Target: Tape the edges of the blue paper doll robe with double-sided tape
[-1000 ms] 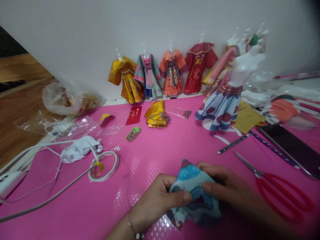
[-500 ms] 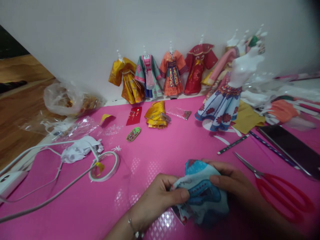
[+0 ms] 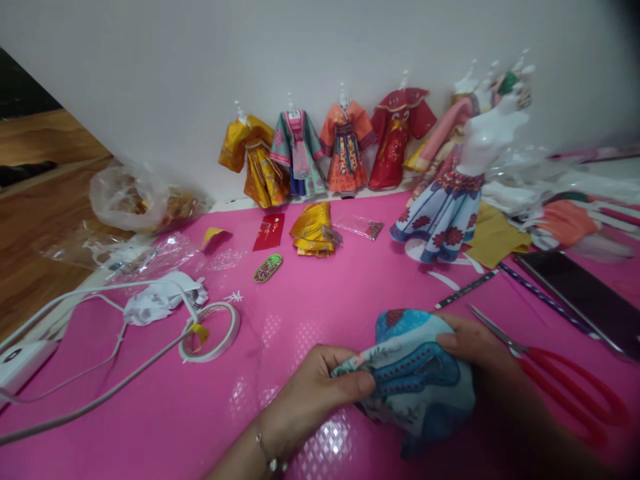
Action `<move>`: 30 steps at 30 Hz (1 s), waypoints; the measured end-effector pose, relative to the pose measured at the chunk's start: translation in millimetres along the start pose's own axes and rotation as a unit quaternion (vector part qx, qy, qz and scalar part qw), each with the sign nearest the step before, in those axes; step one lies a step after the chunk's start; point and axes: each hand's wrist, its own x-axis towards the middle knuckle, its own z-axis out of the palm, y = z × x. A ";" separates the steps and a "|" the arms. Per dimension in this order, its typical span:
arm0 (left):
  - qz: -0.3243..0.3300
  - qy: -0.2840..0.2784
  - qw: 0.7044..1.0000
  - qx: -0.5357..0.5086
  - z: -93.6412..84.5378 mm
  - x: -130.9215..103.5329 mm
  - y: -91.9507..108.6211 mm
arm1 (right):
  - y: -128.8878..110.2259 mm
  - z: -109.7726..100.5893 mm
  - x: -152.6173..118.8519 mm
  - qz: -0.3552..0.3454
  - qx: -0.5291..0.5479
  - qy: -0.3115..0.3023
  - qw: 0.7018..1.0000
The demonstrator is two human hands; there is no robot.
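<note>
Left hand (image 3: 320, 388) pinches the left end of the blue cloth (image 3: 423, 383), and right hand (image 3: 477, 341) pinches its far right edge, its length lying between them.

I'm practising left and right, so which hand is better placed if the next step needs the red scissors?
Probably the right hand: it's close beside the red scissors. The left hand is farther away. Both hold the blue cloth, so the right would have to let go first.
</note>
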 end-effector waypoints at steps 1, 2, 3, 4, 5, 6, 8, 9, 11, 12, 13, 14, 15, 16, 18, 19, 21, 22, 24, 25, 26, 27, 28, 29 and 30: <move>0.004 0.008 1.000 -0.005 0.0 0.3 0.0 | 0.2 -0.6 0.2 -0.001 0.028 0.021 0.999; 0.006 0.016 1.000 -0.009 -0.3 0.5 -0.3 | 0.4 -1.4 0.5 -0.003 0.052 0.040 0.998; 0.007 0.024 1.000 -0.014 -0.9 0.6 -1.1 | 0.6 -2.1 0.8 -0.003 0.065 0.051 0.997; 0.008 0.032 0.999 -0.018 -1.7 0.7 -2.1 | 0.7 -2.7 1.0 -0.003 0.071 0.059 0.996; 0.009 0.040 0.999 -0.021 -2.7 0.8 -3.4 | 0.7 -3.3 1.2 -0.004 0.073 0.065 0.995; 0.010 0.048 0.999 -0.024 -3.8 0.8 -4.7 | 0.7 -3.6 1.4 -0.006 0.073 0.068 0.995; 0.011 0.058 0.998 -0.029 -5.5 0.8 -6.7 | 0.8 -4.0 1.5 -0.010 0.070 0.067 0.995; 0.012 0.060 0.998 -0.031 -5.9 0.9 -7.0 | 0.8 -4.0 1.4 -0.011 0.068 0.063 0.996; 0.012 0.058 0.998 -0.039 -5.5 1.0 -6.1 | 0.5 -3.7 1.4 -0.010 0.066 0.056 0.996; 0.013 0.054 0.997 -0.044 -4.6 1.2 -4.9 | 0.2 -3.3 1.4 -0.009 0.065 0.053 0.996; 0.015 0.049 0.997 -0.050 -3.4 1.3 -3.4 | -0.4 -2.7 1.5 -0.007 0.064 0.052 0.997; 0.018 0.043 0.997 -0.059 -2.1 1.5 -1.8 | -1.2 -1.8 1.6 -0.005 0.063 0.050 0.997; 0.020 0.035 0.997 -0.068 -0.7 1.8 -0.3 | -2.2 -0.7 1.6 -0.001 0.060 0.048 0.997; 0.023 0.028 0.996 -0.078 0.6 2.2 0.9 | -3.2 0.6 1.7 0.001 0.054 0.046 0.997; 0.027 0.020 0.995 -0.094 2.3 3.1 2.3 | -5.3 3.3 1.6 0.003 0.030 0.048 0.998; 0.030 0.020 0.994 -0.100 2.7 3.6 2.4 | -6.1 4.5 1.5 0.002 0.017 0.051 0.999; 0.035 0.026 0.993 -0.106 2.9 4.5 1.9 | -7.3 6.3 1.2 0.002 0.001 0.053 0.999; 0.037 0.030 0.993 -0.109 2.9 4.8 1.6 | -7.6 6.9 1.1 0.003 -0.001 0.051 0.999; 0.043 0.038 0.992 -0.114 2.9 5.3 1.5 | -8.1 7.4 1.1 0.005 0.003 0.044 0.999; 0.046 0.041 0.991 -0.119 3.0 5.4 1.6 | -8.3 7.6 1.2 0.004 0.002 0.043 0.999; 0.050 0.045 0.990 -0.124 3.0 5.5 1.9 | -8.6 7.7 1.3 0.004 -0.002 0.045 0.999; 0.054 0.048 0.989 -0.130 3.0 5.7 2.2 | -8.9 7.9 1.6 0.003 -0.009 0.050 0.999; 0.057 0.050 0.988 -0.135 2.7 5.8 2.5 | -9.4 8.0 1.8 0.002 -0.018 0.055 0.998; 0.058 0.050 0.987 -0.139 2.3 6.0 2.7 | -9.9 8.1 2.0 0.000 -0.027 0.061 0.998; 0.056 0.050 0.987 -0.142 1.6 6.1 2.9 | -10.4 8.2 2.2 -0.002 -0.034 0.067 0.997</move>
